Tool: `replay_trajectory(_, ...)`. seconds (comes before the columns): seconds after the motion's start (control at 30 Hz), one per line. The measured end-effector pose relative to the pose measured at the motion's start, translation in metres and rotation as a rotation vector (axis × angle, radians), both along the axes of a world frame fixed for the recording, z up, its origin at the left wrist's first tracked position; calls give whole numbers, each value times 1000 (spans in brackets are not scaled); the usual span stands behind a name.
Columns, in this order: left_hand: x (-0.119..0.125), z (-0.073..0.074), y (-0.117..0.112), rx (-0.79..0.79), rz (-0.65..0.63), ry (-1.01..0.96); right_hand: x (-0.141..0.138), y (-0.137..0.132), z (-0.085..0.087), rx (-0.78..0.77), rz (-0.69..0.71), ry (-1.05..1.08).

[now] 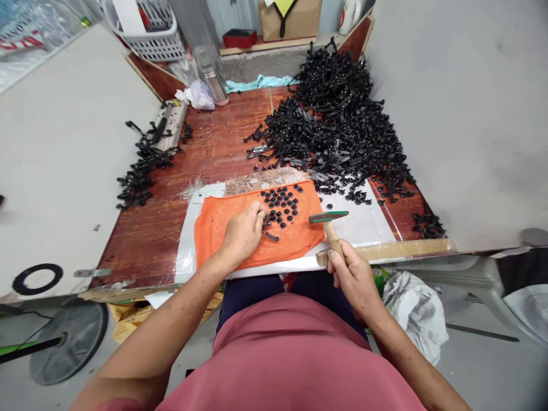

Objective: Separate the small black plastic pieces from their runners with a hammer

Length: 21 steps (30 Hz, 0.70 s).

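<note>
My right hand [351, 279] is wrapped round the wooden handle of a hammer [329, 217] with a green-edged head, held over the right edge of an orange cloth [218, 228]. On that cloth rests my left hand [245, 231], its fingers pinched at a small black part [270, 236] with a strip-like end. The fingers partly hide this part. Right beside them, several round black knobs [280, 200] stand grouped on the cloth. Beneath the cloth's far edge a speckled stone slab [261, 180] shows.
A large heap of black parts [338, 120] covers the back right of the wooden table [222, 137]. A smaller pile [141, 171] lies at the left edge. A steel flask [216, 83], a white basket [152, 40] and a red box [240, 38] stand at the back.
</note>
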<state>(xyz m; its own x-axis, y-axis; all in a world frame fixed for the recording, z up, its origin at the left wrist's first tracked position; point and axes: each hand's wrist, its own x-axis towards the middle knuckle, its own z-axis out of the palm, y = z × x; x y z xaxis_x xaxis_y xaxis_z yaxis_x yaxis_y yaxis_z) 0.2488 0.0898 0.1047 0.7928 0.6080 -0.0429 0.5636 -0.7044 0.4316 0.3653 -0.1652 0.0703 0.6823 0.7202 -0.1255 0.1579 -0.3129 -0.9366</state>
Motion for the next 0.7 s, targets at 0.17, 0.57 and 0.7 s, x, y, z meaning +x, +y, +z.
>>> replay_trajectory(0.17,1,2,-10,110,35,175,6,2,11,-104,101,-230)
replay_trajectory(0.57,7,9,-3,110,-4,191,14,56,52,-82,305,-650)
replay_trajectory(0.7,5,7,-3,102,8,201,14,63,51,-171,377,-719)
